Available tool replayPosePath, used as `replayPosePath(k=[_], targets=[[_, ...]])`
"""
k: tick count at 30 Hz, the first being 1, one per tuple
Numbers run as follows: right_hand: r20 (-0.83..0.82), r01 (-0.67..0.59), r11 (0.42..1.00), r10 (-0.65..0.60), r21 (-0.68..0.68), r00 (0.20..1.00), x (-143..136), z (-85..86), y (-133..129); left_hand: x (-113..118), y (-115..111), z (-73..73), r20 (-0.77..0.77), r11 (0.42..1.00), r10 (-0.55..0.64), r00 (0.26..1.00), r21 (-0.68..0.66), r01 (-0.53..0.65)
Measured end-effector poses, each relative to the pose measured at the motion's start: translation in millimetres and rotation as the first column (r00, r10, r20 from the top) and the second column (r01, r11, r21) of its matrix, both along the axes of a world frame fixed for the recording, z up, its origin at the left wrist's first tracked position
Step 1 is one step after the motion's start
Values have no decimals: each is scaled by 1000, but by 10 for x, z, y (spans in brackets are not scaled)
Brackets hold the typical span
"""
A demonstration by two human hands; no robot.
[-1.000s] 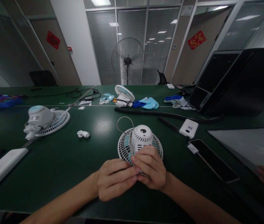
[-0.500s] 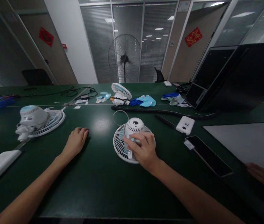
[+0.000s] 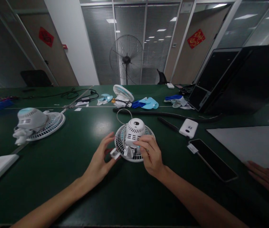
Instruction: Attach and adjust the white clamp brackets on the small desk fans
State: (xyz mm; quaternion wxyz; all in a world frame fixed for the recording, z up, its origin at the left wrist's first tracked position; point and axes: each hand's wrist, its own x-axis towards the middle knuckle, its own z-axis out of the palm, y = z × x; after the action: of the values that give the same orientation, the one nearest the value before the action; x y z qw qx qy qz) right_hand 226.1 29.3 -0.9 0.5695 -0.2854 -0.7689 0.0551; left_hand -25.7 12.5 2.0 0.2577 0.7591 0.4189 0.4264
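Observation:
A small white fan [image 3: 135, 128] lies grille-down on the green table, its motor housing upward. My right hand [image 3: 151, 155] holds the housing's near right side, fingers bent against it and thumb below. A white clip-like piece [image 3: 115, 153] sticks out at the fan's left. Around that piece my left hand [image 3: 100, 158] is spread, thumb in front and fingers apart behind; whether it grips the piece is hard to see. A thin pale cord [image 3: 117, 116] loops behind the fan.
Another white fan [image 3: 31, 118] lies to the left. Farther back are a third fan [image 3: 122, 95], light-blue blades [image 3: 150, 103] and a black tube [image 3: 172, 113]. On the right are a white power bank [image 3: 188, 128], a phone [image 3: 212, 160] and another person's hand [image 3: 267, 179].
My left hand has moved right from the bare table to the fan. The fan has turned, and its white clip-like piece now points left. My right hand has shifted slightly on the housing.

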Motion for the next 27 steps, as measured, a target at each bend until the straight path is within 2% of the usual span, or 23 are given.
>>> replayPosePath(k=[2,7,10,13,16,18,22,27], targets=[[21,-21,1000,21,-21,1000,7,7,-1,41,-76,2,17,1000,10,1000,14,-10],[159,-158,985,168,-72,973,9,67,-17,34,-258,-7,-111,993,57,992,109,-45],[237,-162,985,172,-61,956,-37,93,-36,67,-315,-40,-51,995,104,993,-8,-104],[264,-135,989,144,-53,954,-73,101,-50,83,-264,-49,41,976,183,982,-127,-177],[276,-122,990,135,-64,952,-76,98,-54,51,-152,-34,91,952,280,956,-156,-264],[276,-121,990,136,-70,952,-76,96,-56,31,-89,-31,74,956,262,962,-159,-248],[269,-130,989,144,-71,952,-93,104,-64,51,-33,-62,27,974,129,991,-189,-121],[300,-75,997,79,-24,951,-85,91,-81,89,-52,-90,89,974,105,990,-209,-85]])
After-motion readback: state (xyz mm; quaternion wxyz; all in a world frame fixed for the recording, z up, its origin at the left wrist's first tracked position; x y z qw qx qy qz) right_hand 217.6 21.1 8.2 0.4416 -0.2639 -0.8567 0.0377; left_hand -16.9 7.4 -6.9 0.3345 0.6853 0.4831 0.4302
